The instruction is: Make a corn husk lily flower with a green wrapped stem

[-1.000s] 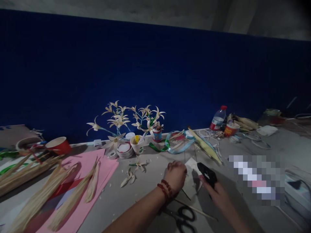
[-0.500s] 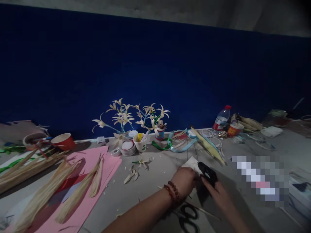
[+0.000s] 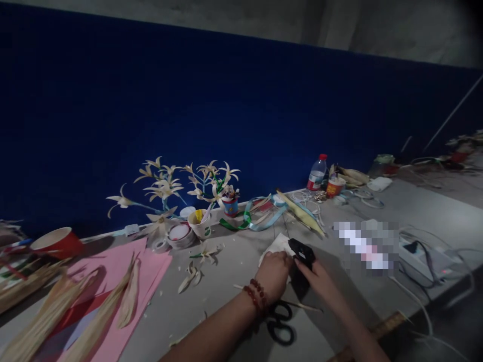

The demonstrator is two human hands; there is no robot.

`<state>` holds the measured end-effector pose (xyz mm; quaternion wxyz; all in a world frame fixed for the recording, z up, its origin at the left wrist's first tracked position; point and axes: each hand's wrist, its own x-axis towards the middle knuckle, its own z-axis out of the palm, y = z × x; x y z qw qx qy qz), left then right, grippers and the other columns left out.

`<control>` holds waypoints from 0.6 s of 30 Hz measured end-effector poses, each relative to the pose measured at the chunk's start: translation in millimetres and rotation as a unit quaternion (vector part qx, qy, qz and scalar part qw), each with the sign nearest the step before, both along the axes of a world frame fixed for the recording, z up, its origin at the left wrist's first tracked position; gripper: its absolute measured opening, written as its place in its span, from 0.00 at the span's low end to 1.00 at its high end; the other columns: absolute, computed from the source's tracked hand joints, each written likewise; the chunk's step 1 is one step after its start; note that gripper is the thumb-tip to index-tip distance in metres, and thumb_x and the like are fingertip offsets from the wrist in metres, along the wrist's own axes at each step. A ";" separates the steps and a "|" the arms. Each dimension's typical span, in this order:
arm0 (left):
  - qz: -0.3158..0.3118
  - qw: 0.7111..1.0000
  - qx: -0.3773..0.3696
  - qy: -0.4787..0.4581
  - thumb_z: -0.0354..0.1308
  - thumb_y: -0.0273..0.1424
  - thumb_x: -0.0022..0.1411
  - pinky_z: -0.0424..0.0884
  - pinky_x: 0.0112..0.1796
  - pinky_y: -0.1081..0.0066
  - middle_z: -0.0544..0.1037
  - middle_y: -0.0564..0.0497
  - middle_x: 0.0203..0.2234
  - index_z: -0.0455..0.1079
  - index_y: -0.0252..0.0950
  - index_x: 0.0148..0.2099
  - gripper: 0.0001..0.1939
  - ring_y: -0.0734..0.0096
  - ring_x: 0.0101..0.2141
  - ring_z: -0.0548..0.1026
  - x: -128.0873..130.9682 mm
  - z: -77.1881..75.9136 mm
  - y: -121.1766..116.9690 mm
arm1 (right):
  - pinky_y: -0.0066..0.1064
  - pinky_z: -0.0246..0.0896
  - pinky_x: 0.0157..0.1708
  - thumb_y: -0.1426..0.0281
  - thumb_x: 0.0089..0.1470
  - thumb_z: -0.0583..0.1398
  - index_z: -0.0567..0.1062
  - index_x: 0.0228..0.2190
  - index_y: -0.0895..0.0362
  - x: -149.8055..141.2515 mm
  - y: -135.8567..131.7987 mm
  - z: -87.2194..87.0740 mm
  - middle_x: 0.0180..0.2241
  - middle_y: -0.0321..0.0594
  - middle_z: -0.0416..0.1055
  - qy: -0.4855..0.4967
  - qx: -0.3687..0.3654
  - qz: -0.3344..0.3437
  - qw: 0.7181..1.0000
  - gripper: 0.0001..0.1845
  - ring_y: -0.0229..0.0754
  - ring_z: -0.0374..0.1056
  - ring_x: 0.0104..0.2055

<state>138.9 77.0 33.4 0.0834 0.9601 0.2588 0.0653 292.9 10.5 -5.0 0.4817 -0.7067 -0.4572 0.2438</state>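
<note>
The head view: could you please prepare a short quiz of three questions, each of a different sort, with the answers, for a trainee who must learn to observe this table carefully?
1. Multiple choice: what does the person's right hand hold?
A) scissors
B) a black pistol-shaped tool
C) a paper cup

2. True or false: the red-capped bottle near the blue wall stands upright.

3. Fill in: reddish beads circle the wrist of the ____ hand.

Key:
1. B.
2. True.
3. Left; the left hand wears them.
</note>
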 end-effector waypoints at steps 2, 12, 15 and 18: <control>-0.001 1.000 -0.008 -0.012 0.58 0.33 0.66 0.74 0.44 0.54 0.76 0.46 0.47 0.70 0.34 0.50 0.12 0.60 0.44 0.76 -3.0 1.1 -0.7 | 0.43 0.70 0.43 0.65 0.61 0.61 0.74 0.45 0.58 0.3 0.4 -0.1 0.44 0.40 0.75 -0.027 -0.020 0.013 0.999 0.13 0.44 0.73 0.43; 0.063 0.991 -0.039 -0.113 0.56 0.22 0.63 0.70 0.42 0.60 0.79 0.49 0.32 0.72 0.34 0.35 0.06 0.63 0.37 0.76 -37.2 12.8 -3.8 | 0.42 0.70 0.42 0.64 0.62 0.60 0.72 0.48 0.56 -9.3 0.2 1.6 0.47 0.42 0.73 -0.129 -0.071 0.010 0.989 0.15 0.44 0.73 0.43; 0.082 0.985 -0.039 -0.149 0.54 0.19 0.60 0.65 0.47 0.57 0.79 0.47 0.32 0.72 0.35 0.33 0.09 0.60 0.39 0.74 -47.7 17.8 -3.7 | 0.42 0.70 0.43 0.65 0.62 0.59 0.72 0.48 0.57 -11.5 -1.5 1.0 0.46 0.42 0.73 -0.145 -0.075 0.011 0.987 0.14 0.44 0.73 0.43; 0.106 0.977 -0.043 -0.182 0.54 0.20 0.59 0.65 0.46 0.58 0.78 0.47 0.30 0.71 0.36 0.32 0.08 0.58 0.38 0.73 -65.7 23.1 6.4 | 0.41 0.70 0.41 0.64 0.62 0.59 0.72 0.47 0.57 -11.6 -2.5 1.5 0.45 0.41 0.74 -0.152 -0.075 0.014 0.985 0.14 0.43 0.73 0.42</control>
